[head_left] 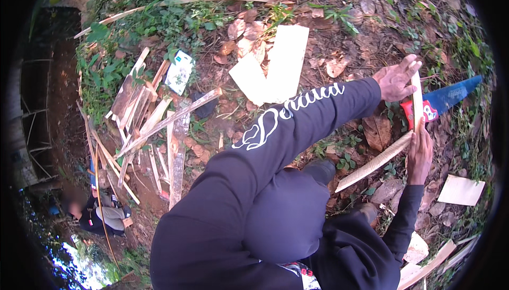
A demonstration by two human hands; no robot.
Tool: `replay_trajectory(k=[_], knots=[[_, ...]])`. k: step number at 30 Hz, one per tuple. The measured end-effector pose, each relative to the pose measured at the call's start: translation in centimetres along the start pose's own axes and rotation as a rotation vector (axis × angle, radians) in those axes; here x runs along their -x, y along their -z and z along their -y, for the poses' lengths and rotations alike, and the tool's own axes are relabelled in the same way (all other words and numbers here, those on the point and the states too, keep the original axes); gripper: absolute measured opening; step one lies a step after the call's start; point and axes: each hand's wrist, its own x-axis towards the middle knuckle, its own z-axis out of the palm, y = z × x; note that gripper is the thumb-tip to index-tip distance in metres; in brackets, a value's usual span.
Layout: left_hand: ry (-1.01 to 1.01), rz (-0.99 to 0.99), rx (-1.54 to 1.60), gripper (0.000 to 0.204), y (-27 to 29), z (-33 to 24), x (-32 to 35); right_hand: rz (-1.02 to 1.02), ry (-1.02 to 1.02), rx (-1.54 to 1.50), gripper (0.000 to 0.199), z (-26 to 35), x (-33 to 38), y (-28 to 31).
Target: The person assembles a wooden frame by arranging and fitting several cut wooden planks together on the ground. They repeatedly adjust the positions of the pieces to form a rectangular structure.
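The left hand [396, 81] is at the end of a long arm, which goes from the lower middle across the body toward the upper right. Its elbow is only a little bent, the back of the hand is turned up, and the fingers point to the right and slightly upward. These fingers are closed on the upper part of a pale wooden strip [417, 96], with the thumb lower, near its left edge.

The right hand [419, 154] comes from below, with the forearm rising steeply and the wrist almost straight. Its fingers point upward and are clamped at the lower end of the same strip. How the fingers lie on the hidden side, I cannot tell.

So the strip is between the two hands, at the right of the view, and stands nearly along the vertical of it. It passes in front of the red handle of a saw [450, 94], whose blue blade points to the upper right; whether they touch, I cannot tell. A slat [371, 163] lies slanting just to the left of the right hand. Two pale boards [289, 56] lie well apart from it, beyond the left sleeve.
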Motion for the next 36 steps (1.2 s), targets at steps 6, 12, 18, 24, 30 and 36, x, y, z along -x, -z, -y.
replay_trajectory(k=[6, 12, 18, 24, 30, 36], knots=[[0.123, -0.484, -0.053, 0.078, 6.7, 5.0, 3.7, 0.047, -0.053, 0.005, 0.050, 0.7, -0.1, 0.8], [1.292, -0.176, -0.355, 0.079, 16.3, 17.4, 24.1, 0.020, 0.030, -0.139, 0.048, 1.0, -1.3, 1.0], [1.266, -0.048, -0.546, 0.067, 13.4, 16.1, 28.3, 0.048, -0.028, -0.013, 0.046, 0.7, -1.2, 1.4], [1.012, -0.232, 0.024, 0.049, 18.9, 17.9, 32.5, -0.012, 0.123, -0.142, 0.048, 1.4, -1.2, 0.9], [0.713, -0.070, -0.026, 0.030, 20.6, 1.5, 20.1, 0.105, 0.059, -0.128, 0.052, -1.0, -1.5, 2.4], [0.567, 0.048, 0.456, 0.036, 19.1, -9.3, 14.5, 0.000, 0.115, -0.194, 0.048, -3.5, -0.9, 2.8]])
